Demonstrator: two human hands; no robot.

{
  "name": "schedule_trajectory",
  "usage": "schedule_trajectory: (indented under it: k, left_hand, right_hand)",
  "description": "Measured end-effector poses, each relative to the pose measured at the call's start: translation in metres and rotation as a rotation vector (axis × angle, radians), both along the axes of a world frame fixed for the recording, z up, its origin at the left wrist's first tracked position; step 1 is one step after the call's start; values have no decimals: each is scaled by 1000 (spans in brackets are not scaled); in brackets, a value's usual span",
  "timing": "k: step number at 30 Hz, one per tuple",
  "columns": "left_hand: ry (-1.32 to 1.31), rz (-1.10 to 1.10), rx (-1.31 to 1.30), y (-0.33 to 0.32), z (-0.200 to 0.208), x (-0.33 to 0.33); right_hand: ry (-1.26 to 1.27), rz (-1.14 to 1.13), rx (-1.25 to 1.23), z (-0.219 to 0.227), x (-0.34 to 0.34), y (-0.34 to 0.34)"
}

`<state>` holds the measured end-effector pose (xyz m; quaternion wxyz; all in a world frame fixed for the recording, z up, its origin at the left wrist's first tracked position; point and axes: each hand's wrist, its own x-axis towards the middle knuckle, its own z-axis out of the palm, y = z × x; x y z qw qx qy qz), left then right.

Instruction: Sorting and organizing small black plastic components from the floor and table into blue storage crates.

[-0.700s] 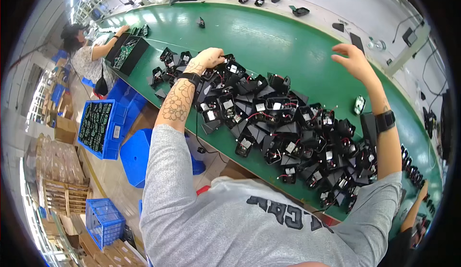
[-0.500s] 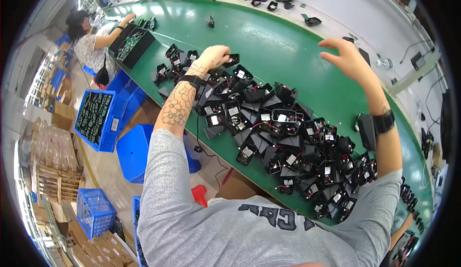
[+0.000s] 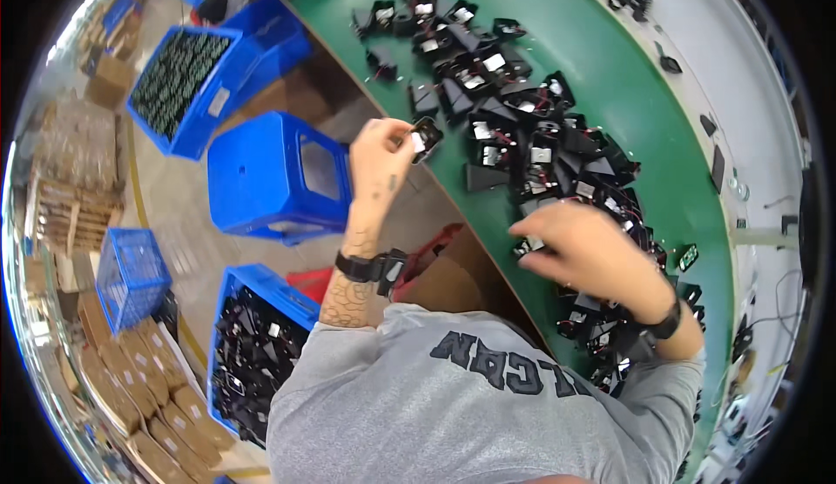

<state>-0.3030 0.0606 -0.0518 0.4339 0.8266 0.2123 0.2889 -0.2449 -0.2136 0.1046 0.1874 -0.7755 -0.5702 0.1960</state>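
My left hand (image 3: 379, 166) pinches a small black plastic housing (image 3: 426, 140) with a white label, holding it just beyond the near edge of the green table (image 3: 610, 74). Over the pile of black housings (image 3: 540, 155) is my right hand (image 3: 588, 253), a little blurred. Its thumb and fingers are apart, and nothing shows held in them. One labelled housing (image 3: 527, 246) lies by those fingertips; whether they touch cannot be told. Many housings in the pile carry red wires and wedge-shaped black sides.
On the floor at left stand a blue bin of green circuit boards (image 3: 228, 92), an upturned blue stool-like box (image 3: 248, 175) and a blue crate (image 3: 218, 310) full of black parts. A small circuit board (image 3: 689, 257) lies on the table's right part. Cartons (image 3: 131, 362) fill the lower left.
The view has turned toward the floor at left. My left hand has drawn back from the far pile to the table edge with a housing; my right hand has come down over the pile.
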Motion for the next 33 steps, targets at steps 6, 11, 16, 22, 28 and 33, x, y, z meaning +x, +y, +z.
schedule_trajectory:
  k: [6, 11, 16, 22, 28, 33]
  left_hand:
    - [-51, -75, -189, -23, -8, 14]
    - [-267, -76, -568, -30, -19, 2]
    - [-594, 322, -742, -3, -126, -31]
    - [146, 678, -1237, -31, -407, -71]
    - [784, 297, -748, -99, -538, -143]
    - [973, 288, -328, -100, -558, -113]
  right_hand:
    - [34, 152, -178, -84, -38, 76]
    - [106, 79, -58, -123, -31, 109]
    - [-28, 274, -24, -145, -17, 131]
    - [-108, 388, -102, -162, 2, 166]
    - [-113, 380, -241, -163, -1, 175]
    - [-67, 493, -387, -156, 4, 175]
